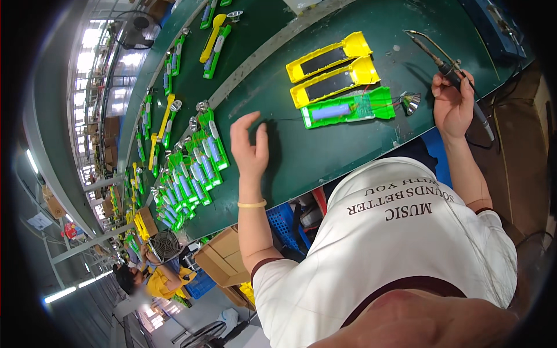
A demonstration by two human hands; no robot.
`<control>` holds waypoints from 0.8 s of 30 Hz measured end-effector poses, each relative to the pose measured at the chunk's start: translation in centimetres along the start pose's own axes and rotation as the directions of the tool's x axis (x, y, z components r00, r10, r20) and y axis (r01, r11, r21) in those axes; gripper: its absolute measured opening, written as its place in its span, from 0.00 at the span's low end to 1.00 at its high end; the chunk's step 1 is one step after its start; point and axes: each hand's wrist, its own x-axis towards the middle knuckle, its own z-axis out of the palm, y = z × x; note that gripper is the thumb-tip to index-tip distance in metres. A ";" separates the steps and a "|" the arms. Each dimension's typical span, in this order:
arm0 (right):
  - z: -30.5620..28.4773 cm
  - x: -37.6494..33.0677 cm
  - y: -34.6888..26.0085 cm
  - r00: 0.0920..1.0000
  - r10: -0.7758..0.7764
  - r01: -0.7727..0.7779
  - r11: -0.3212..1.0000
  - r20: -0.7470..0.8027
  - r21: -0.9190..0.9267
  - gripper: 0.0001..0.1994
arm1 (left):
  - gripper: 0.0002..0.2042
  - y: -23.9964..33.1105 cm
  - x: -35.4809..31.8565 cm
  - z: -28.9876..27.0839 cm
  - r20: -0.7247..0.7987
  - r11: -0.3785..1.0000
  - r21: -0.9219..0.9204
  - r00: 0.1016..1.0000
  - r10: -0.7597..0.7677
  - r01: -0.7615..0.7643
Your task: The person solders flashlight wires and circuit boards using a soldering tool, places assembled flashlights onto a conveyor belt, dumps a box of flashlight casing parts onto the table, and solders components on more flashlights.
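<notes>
My right hand (455, 104) is closed around the dark handle of a soldering iron (448, 71), its metal tip pointing up and left, with a thin curved tube beside the tip. Over the bench, my left hand (249, 142) holds nothing, thumb and forefinger apart. Between the hands lies a green flashlight half-shell (380, 112) with a lilac battery cell (331, 112) and a small circuit board (363, 106). Wires run from it to a silver reflector cup (411, 104). Just beyond are two yellow half-shells (325, 58) with dark panels, side by side.
A pile of green half-shells with batteries (185, 180) lies left of my left hand. More green and yellow parts (214, 43) sit along the curved line beyond a grey strip. A blue box (499, 26) stands far right; a cardboard box (223, 258) is below the bench edge. Someone in yellow (165, 281) works farther left.
</notes>
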 end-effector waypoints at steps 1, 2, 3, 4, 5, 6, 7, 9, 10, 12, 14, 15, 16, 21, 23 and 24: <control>0.0 -0.1 -0.1 1.000 0.010 -0.010 1.000 0.001 0.003 0.10 | 0.09 -0.2 -0.5 -0.5 0.048 0.996 0.039 0.995 0.082 -0.084; 0.1 -0.1 -0.1 1.000 0.019 -0.019 1.000 -0.004 -0.008 0.10 | 0.07 0.0 -0.8 -0.9 0.097 0.983 0.074 0.982 0.161 -0.169; 0.1 0.0 -0.1 1.000 0.026 -0.026 0.999 -0.008 -0.021 0.10 | 0.05 0.6 -1.2 -0.4 0.136 0.967 0.052 0.961 0.241 -0.250; 0.0 0.1 0.0 1.000 0.020 -0.020 1.000 0.007 -0.022 0.11 | 0.05 1.4 -1.4 0.2 0.255 0.955 0.052 0.928 0.270 -0.292; -0.1 0.0 -0.1 1.000 0.023 -0.023 0.999 0.009 -0.022 0.11 | 0.11 2.4 -1.7 1.1 0.276 0.954 0.076 0.925 0.260 -0.291; -0.2 0.0 -0.2 1.000 0.024 -0.024 0.999 0.009 -0.022 0.11 | 0.16 3.3 -2.0 1.9 0.282 0.964 0.127 0.941 0.189 -0.232; -0.2 0.0 -0.3 1.000 0.024 -0.024 0.999 0.008 -0.022 0.11 | 0.22 3.9 -2.1 2.5 0.284 0.969 0.176 0.951 0.118 -0.173; 0.0 -0.2 -0.6 1.000 0.020 -0.019 1.000 0.015 -0.024 0.11 | 0.25 4.8 -1.6 3.0 0.328 0.990 0.139 0.944 -0.048 0.003; 0.1 -0.4 -0.9 1.000 0.015 -0.014 1.000 0.022 -0.023 0.11 | 0.28 5.3 -1.3 3.0 0.375 0.977 0.111 0.903 -0.209 0.180; 0.2 -0.8 -1.4 0.999 -0.007 0.010 0.999 0.052 -0.048 0.11 | 0.29 5.8 -0.6 2.7 0.555 0.668 -0.266 0.677 -0.483 0.695; 0.5 -1.5 -2.1 0.996 -0.028 0.034 0.997 0.080 -0.070 0.11 | 0.27 5.1 0.1 2.5 0.712 0.141 -0.540 0.540 -0.448 0.830; 0.9 -1.9 -2.3 0.990 -0.033 0.044 0.996 0.135 -0.079 0.12 | 0.27 4.9 0.2 2.7 0.714 0.141 -0.538 0.539 -0.447 0.831; 1.1 -2.3 -2.6 0.981 -0.037 0.055 0.995 0.189 -0.087 0.13 | 0.25 4.8 0.3 2.9 0.737 0.005 -0.565 0.508 -0.445 0.825; 1.8 -4.9 -1.1 0.967 0.098 -0.019 0.948 0.235 -0.319 0.14 | 0.23 7.0 -0.2 3.8 0.486 0.908 -0.170 0.834 -0.261 0.384; 2.2 -5.2 -0.9 0.963 0.153 -0.068 0.934 0.221 -0.350 0.13 | 0.26 7.6 0.6 4.2 0.268 0.932 0.166 0.924 0.271 -0.321; 2.2 -5.2 -0.7 0.963 0.156 -0.070 0.934 0.222 -0.352 0.13 | 0.25 7.9 0.7 4.4 0.276 0.952 0.102 0.927 0.253 -0.290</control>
